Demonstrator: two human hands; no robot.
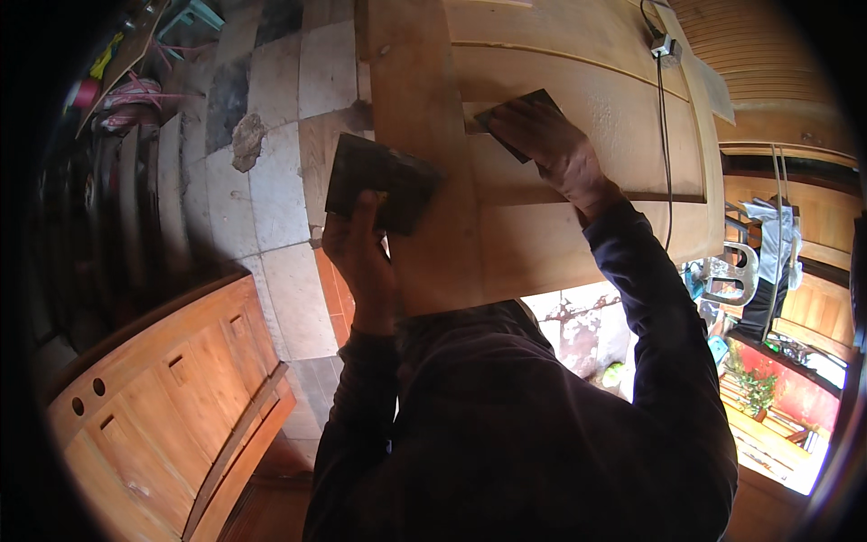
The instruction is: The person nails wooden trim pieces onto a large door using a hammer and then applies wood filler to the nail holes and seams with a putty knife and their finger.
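Observation:
A wooden panelled piece (587, 104), like a door, lies in front of me with a wide flat border along its left and near sides. My left hand (359, 262) grips a dark square plate (384, 176) from below, thumb on its upper face, over the left border. Whatever is smeared on that plate is too dark to make out. Within the recessed panel, my right hand (555, 149) presses a thin dark flat piece (540, 98) to the wood, fingers lying over it. Whether that piece is a spreader or a sheet cannot be told.
A black cable (666, 144) runs across the panel's right side from a socket block (663, 45). A carved wooden board (172, 388) stands at the lower left. A broken lump (248, 142) lies on the tiled floor. At the right hang clothes (772, 239) beside a grey plastic chair (733, 275).

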